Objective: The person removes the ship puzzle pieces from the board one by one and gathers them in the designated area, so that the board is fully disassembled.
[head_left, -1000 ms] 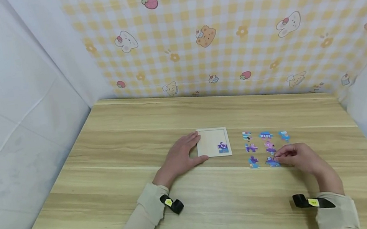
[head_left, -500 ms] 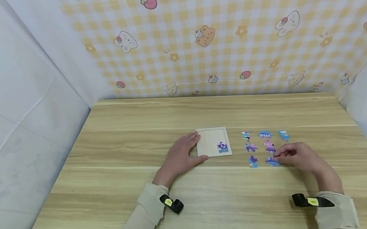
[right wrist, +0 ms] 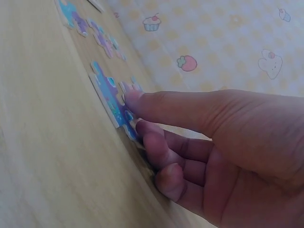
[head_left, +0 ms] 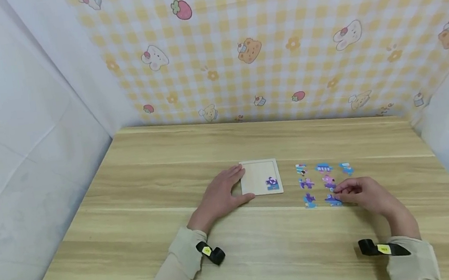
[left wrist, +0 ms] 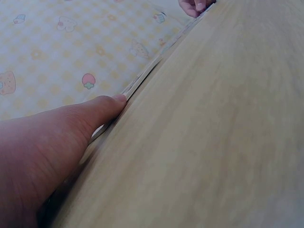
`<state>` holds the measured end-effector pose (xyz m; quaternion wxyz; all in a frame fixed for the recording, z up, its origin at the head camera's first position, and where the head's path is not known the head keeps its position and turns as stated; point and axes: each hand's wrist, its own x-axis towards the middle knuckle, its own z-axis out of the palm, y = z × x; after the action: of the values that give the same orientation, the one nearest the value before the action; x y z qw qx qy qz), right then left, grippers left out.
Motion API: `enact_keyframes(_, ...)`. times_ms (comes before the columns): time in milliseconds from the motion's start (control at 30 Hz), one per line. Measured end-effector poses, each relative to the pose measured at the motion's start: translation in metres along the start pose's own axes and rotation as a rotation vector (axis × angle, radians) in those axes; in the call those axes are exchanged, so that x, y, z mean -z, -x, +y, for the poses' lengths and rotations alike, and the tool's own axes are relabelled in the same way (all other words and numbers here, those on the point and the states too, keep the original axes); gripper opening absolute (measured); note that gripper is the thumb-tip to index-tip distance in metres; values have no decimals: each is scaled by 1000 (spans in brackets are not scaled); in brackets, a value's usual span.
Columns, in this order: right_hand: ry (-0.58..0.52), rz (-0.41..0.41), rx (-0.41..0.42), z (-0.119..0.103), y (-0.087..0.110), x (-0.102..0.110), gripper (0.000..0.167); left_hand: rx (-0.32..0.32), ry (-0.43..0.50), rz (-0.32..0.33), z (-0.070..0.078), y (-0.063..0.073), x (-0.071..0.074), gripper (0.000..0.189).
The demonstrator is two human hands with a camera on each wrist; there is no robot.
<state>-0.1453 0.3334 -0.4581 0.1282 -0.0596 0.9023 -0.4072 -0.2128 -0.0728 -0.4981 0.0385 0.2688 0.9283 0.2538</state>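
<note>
My left hand [head_left: 224, 193] rests at the left side of a square wooden puzzle tray [head_left: 251, 181], thumb along its near edge and extended fingers at its far left corner. One purple and blue puzzle piece [head_left: 272, 184] lies in the tray's near right corner. To the right, my right hand [head_left: 361, 193] pinches a small puzzle piece [right wrist: 128, 116] between thumb and fingers, mostly hidden by them. It is low over the table, right beside a blue and purple piece [right wrist: 108, 95] lying flat. A pink and purple piece [head_left: 329, 181] lies just beyond the fingertips.
Several more loose pieces lie in rows between tray and right hand, among them a blue one with white windows [head_left: 324, 168], a striped one [head_left: 301, 169] and a light blue one [head_left: 346, 169]. A checked cloth [head_left: 214, 65] hangs behind the wooden table [head_left: 167, 157].
The head view has tilted up slightly, so everything sits a little lower in it. Both hands and the pieces keep their places.
</note>
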Motion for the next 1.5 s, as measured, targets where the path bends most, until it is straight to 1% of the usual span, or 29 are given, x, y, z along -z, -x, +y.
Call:
enact_keyframes(133, 0, 3, 27, -2, 0, 2, 13, -2, 13, 14, 0, 2, 0, 85)
enact_keyframes(200, 8, 12, 49, -4, 1, 3, 12, 3, 10, 9, 0, 2, 0, 85)
enact_keyframes(433, 14, 92, 108, -21, 6, 4, 14, 4, 7, 4, 0, 2, 0, 85)
enact_keyframes(567, 24, 131, 127, -38, -2, 0, 20, -6, 3, 11, -1, 2, 1, 85)
enact_keyframes(667, -2, 129, 143, -50, -14, -7, 23, -7, 11, 15, -1, 2, 2, 85)
enact_keyframes(800, -28, 112, 164, -66, -35, -21, 26, -7, 15, 16, -1, 2, 2, 85)
enact_keyframes(967, -23, 87, 206, -84, -62, -44, 26, -13, 3, 14, -1, 1, 1, 85)
enact_keyframes(1067, 1, 32, 213, -89, -76, -59, 27, -13, 6, 11, 0, 2, -2, 85)
enact_keyframes(1133, 36, -12, 200, -91, -83, -68, 30, -8, 8, 3, 2, 2, -3, 85)
enact_keyframes(1200, 53, -53, 190, -90, -87, -75, 35, -9, 11, 0, 2, 3, -3, 85)
enact_keyframes(1300, 71, -75, 200, -92, -92, -80, 40, -2, 4, 0, 2, 3, -1, 85)
enact_keyframes(1367, 64, -77, 197, -94, -93, -81, 40, -6, 4, 10, 1, 3, 0, 85)
enact_keyframes(1500, 63, -77, 177, -94, -94, -82, 35, -3, -5, 6, 0, 2, 0, 85)
